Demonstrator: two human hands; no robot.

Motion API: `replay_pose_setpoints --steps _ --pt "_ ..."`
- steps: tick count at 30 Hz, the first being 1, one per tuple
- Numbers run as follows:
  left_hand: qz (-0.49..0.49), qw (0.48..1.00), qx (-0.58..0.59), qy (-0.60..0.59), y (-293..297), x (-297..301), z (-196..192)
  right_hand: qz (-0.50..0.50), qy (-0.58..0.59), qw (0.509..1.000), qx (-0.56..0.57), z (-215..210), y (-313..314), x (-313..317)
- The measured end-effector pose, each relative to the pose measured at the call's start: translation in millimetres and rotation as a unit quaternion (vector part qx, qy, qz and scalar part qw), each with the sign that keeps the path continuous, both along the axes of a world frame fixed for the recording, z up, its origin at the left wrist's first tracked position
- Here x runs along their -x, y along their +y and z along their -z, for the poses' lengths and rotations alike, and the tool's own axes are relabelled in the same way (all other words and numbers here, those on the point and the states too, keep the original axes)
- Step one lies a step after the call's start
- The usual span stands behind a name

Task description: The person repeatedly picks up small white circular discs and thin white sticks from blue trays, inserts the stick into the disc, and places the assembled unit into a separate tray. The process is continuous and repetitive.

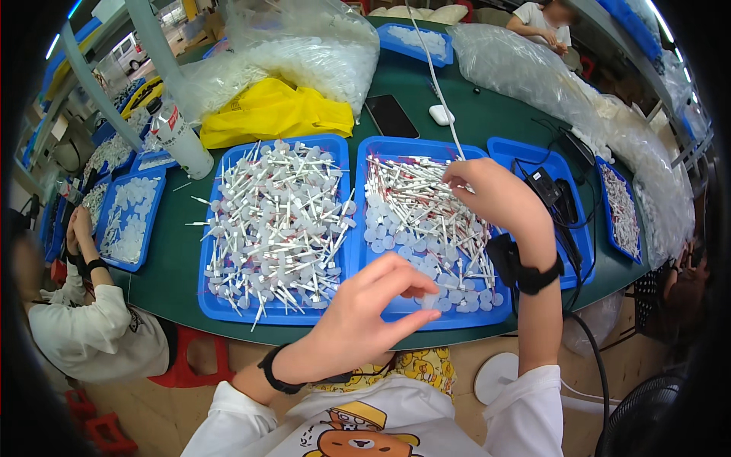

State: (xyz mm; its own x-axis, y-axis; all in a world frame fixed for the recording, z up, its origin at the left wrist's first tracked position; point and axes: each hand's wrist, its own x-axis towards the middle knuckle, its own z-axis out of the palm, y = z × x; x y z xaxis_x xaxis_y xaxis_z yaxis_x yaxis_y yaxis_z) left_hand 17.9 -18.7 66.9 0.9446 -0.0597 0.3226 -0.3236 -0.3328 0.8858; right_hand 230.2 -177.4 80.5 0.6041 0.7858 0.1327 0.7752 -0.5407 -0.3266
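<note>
Over the front of the middle blue tray (354,251), my left hand (373,297) is closed, with a small translucent disc (429,300) between thumb and fingertips. My right hand (491,190) hangs over the back right of that tray, its fingers curled down toward a heap of thin white sticks (407,179) with red parts. What its fingertips hold, if anything, is hidden. Loose translucent discs (457,293) lie in the tray's front half. Left of it, another blue tray (204,286) is piled with white sticks joined to discs (278,221).
To the right, a blue tray (586,259) holds black adapters (542,186) and cables. A phone (391,116), white earbud case (440,115), yellow bag (278,114) and bottle (181,141) stand behind the trays. A co-worker (99,327) sits at left; another (542,27) is across the table.
</note>
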Motion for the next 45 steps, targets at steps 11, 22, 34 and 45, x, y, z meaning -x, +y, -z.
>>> replay_pose_setpoints --steps 11,22,34,45 --pt "-0.033 0.976 0.162 0.144 38 -71 26 -0.016 -0.073 0.996 0.039 59 29 -43" --pt "-0.042 0.954 0.244 0.168 36 -78 27 0.016 -0.147 0.988 0.031 74 24 -34" --pt "-0.042 0.932 0.312 0.179 34 -78 57 0.089 -0.136 0.985 -0.052 37 12 -5" --pt "0.066 0.820 0.523 0.223 43 -80 52 0.018 0.443 0.818 -0.365 17 5 21"
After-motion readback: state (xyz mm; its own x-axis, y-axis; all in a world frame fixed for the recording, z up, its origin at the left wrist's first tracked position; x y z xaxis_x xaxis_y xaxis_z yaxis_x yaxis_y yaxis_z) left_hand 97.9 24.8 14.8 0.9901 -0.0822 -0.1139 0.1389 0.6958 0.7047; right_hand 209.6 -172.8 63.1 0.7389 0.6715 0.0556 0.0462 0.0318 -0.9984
